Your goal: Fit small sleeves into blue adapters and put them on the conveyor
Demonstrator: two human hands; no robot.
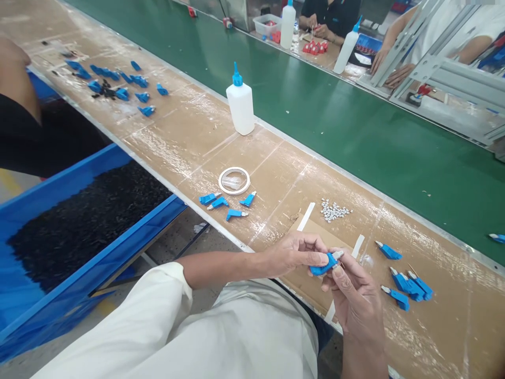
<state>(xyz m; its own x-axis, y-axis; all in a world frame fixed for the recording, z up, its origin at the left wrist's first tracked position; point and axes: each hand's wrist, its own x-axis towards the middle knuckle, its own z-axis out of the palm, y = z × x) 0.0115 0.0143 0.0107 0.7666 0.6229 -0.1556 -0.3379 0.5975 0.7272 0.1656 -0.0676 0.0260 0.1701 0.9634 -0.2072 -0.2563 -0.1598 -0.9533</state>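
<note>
My left hand pinches a small blue plastic connector with a white tip, held just above the taped cardboard bench top. My right hand meets it from below, fingers closed at the connector's white tip. Several finished-looking blue connectors lie to the right of my hands. Three or so more blue connectors lie to the left, near a white tape ring. A heap of tiny white parts sits just beyond my hands.
A white squeeze bottle with a blue nozzle stands by the green conveyor belt. A blue bin of black parts sits at my left. More blue connectors lie further up the bench. Other people work across the belt.
</note>
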